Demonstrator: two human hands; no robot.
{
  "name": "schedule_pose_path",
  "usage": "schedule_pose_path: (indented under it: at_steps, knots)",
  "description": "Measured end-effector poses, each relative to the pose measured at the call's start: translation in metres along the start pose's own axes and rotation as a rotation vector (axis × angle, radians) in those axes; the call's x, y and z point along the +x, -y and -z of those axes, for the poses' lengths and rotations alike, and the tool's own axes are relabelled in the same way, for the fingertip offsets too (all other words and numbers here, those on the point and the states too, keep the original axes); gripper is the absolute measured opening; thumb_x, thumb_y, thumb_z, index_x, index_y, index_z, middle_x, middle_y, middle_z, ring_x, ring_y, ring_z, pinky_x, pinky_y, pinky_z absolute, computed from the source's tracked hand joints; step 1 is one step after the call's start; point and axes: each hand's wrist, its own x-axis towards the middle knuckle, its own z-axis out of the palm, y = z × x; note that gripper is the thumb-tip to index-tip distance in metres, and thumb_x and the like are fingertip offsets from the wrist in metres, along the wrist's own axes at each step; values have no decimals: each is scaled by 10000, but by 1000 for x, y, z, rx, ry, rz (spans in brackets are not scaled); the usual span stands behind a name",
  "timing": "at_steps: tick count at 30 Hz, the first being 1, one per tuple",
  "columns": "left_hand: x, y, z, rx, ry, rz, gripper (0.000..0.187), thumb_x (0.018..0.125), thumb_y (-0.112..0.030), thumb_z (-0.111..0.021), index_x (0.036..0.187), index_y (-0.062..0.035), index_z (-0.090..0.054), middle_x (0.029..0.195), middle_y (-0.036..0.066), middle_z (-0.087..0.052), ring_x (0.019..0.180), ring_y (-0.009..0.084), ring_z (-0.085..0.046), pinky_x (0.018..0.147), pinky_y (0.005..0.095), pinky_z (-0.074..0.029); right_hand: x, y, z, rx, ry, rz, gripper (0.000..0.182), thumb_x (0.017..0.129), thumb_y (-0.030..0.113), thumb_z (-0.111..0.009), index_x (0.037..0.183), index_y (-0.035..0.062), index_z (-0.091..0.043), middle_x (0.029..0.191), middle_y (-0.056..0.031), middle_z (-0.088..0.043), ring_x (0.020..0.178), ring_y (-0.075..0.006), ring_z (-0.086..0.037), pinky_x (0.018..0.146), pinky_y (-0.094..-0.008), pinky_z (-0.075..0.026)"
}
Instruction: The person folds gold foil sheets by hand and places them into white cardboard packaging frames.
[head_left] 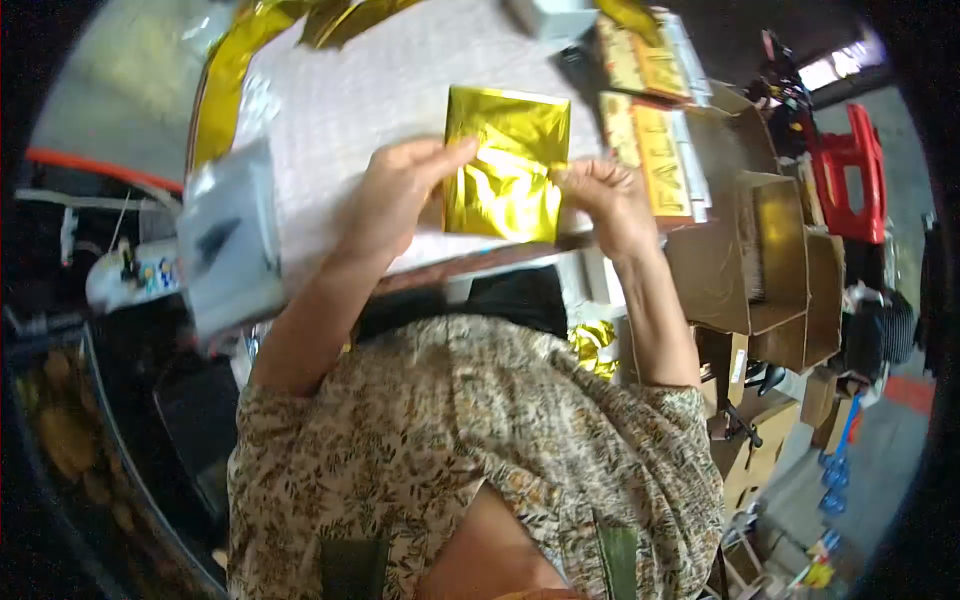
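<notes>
A shiny gold foil packet (pixel 510 130), flat and nearly square, is held up over the near edge of the table. My left hand (pixel 405 180) grips its left side, the thumb lying across the front face and the other fingers behind it. At the right edge, my right hand (pixel 607 195) pinches the foil between thumb and fingertips. Whatever is inside the packet, if anything, is hidden by the foil.
Boxes printed "FALL" (pixel 655 160) stand on the table's right side. Clear plastic bags (pixel 230 240) lie at the left edge. More gold foil (pixel 360 20) is at the back. Open cardboard boxes (pixel 745 250) and a red plastic stool (pixel 850 180) are to the right.
</notes>
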Motion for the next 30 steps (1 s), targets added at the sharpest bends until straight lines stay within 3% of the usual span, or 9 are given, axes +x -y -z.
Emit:
schedule_pose_path:
  at_steps: [8, 10, 11, 13, 16, 19, 22, 28, 30]
  knots:
    - [86, -23, -65, 419, 455, 23, 388, 1010, -253, -626, 1249, 52, -648, 1113, 109, -724, 926, 124, -656, 855, 279, -521, -47, 40, 117, 96, -235, 191, 85, 898, 98, -729, 896, 17, -702, 784, -7, -673, 664, -71, -561, 635, -219, -422]
    - [120, -18, -92, 981, 334, -456, 400, 936, -239, -706, 1239, 18, -658, 1159, 109, -715, 979, 158, -670, 853, 313, -522, -58, 42, 158, 125, -296, 255, 84, 926, 93, -701, 901, 14, -686, 836, -11, -674, 712, -63, -577, 644, -212, -426]
    - [141, -10, -101, 983, 334, -462, 400, 936, -239, -706, 1239, 18, -658, 1159, 109, -715, 979, 158, -670, 853, 313, -522, -62, 39, 180, 155, -292, 294, 79, 933, 91, -692, 937, 13, -681, 873, -19, -685, 748, -70, -601, 676, -219, -450]
    - [181, 11, -113, 1179, 115, -1054, 318, 842, -241, -745, 1097, -53, -716, 1177, 99, -695, 1060, 245, -661, 911, 380, -479, -65, 31, 213, 183, -287, 334, 84, 940, 89, -683, 972, 12, -675, 910, -27, -695, 783, -77, -624, 708, -227, -473]
    - [213, 22, -123, 1282, 46, -1174, 264, 819, -223, -748, 1023, -62, -704, 1174, 81, -687, 1102, 266, -636, 956, 408, -442, -64, 30, 232, 213, -297, 450, 129, 952, 97, -675, 1048, 13, -659, 1011, -54, -715, 875, -109, -670, 779, -253, -520]
    - [215, 17, -125, 1387, 164, -999, 259, 838, -157, -745, 1068, -40, -723, 1166, 101, -703, 1106, 250, -643, 994, 418, -421, -60, 28, 238, 267, -416, 491, 133, 928, 90, -717, 1014, -8, -690, 875, -11, -694, 721, -65, -588, 667, -184, -447]
    - [209, 11, -129, 1444, 192, -953, 192, 859, -102, -714, 1037, -35, -731, 1117, 90, -719, 1044, 238, -663, 970, 409, -438, -55, 10, 262, 309, -299, 477, 215, 950, 120, -687, 1135, 16, -653, 1104, -66, -718, 953, -126, -683, 853, -281, -533]
    - [209, 8, -142, 1191, 63, -1241, 79, 873, -125, -693, 881, -70, -749, 873, 91, -719, 850, 247, -685, 902, 385, -475, -41, 12, 251, 395, -195, 423, 277, 939, 131, -697, 1171, -11, -642, 1038, -42, -713, 889, -89, -654, 827, -246, -508]
    - [207, 1, -143, 1253, 161, -990, 101, 860, -138, -748, 926, -67, -776, 937, 102, -763, 877, 244, -716, 850, 379, -532, -40, 16, 242, 350, -266, 399, 320, 933, 158, -709, 1183, -28, -637, 990, -24, -705, 810, -62, -615, 780, -221, -484]
